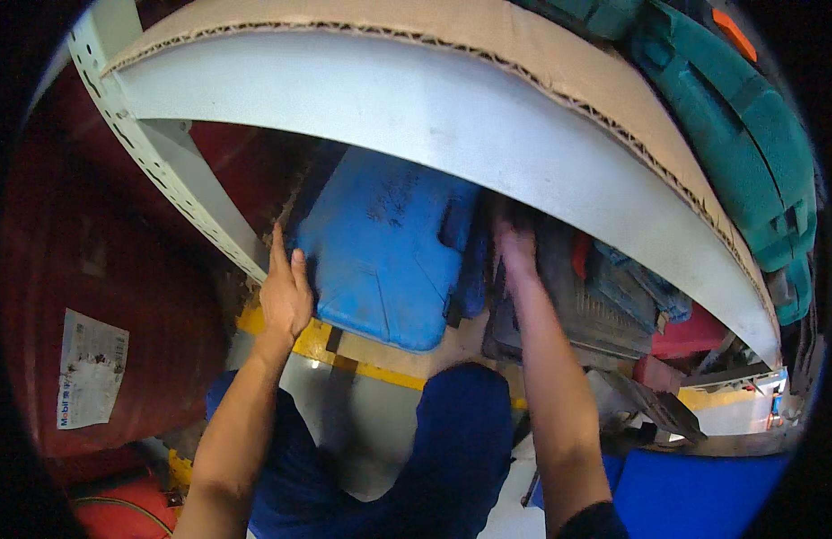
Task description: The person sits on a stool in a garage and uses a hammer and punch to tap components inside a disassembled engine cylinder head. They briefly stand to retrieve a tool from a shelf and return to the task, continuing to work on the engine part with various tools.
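A blue plastic case [385,256] with dark smudges on its lid lies under the white metal shelf beam [416,101]. My left hand [286,296] is at the case's left side, fingers straight and thumb raised, holding nothing; whether the palm touches the case I cannot tell. On the other side, my right hand [517,242] reaches into the shadow between the blue case and a dark grey ribbed case [591,310]. Its fingertips are blurred and dark, so its grip cannot be made out.
Cardboard [557,47] covers the shelf above, with a green plastic case [725,128] on it. A perforated upright [166,182] and a dark red Mobil drum [119,269] stand left. Folded blue cloth [638,283] lies on the grey case. A blue box [698,492] sits lower right.
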Demonstrator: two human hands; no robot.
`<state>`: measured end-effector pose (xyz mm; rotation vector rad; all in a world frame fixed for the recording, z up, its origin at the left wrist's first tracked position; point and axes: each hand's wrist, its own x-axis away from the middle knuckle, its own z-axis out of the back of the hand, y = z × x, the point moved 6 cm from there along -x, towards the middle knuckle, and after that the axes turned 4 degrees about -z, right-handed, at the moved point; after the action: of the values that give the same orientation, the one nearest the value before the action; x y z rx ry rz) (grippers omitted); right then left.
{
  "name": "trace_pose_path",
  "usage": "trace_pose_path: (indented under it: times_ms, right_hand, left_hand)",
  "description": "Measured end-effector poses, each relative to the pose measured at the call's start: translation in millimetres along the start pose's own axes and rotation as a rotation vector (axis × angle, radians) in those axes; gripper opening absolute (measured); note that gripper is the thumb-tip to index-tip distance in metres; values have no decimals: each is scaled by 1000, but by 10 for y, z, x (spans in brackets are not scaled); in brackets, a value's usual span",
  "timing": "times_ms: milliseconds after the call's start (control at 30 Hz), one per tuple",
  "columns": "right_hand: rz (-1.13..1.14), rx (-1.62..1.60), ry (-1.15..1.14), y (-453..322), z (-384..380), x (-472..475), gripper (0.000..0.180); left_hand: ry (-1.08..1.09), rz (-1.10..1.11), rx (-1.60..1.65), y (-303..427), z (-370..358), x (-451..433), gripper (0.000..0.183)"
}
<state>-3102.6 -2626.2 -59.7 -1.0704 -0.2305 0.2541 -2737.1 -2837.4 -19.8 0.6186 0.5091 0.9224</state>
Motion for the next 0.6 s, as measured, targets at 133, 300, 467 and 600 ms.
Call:
trace_pose_path:
  times_ms: [133,300,467,600]
  right_hand:
    - [94,286,99,-265,-311,-938,68]
    - [56,433,105,-333,-499,-1357,69]
    - [60,449,127,-255,-492,-1337,71]
    - [114,400,101,-235,-789,-1137,72]
  left_hand:
    - [-4,6,23,-31,79,-8,60]
    - [60,-31,-20,-13,134,-16,60]
    - [25,-17,-36,7,88,-8,59]
    - [97,-42,-48,-163,177,3,57]
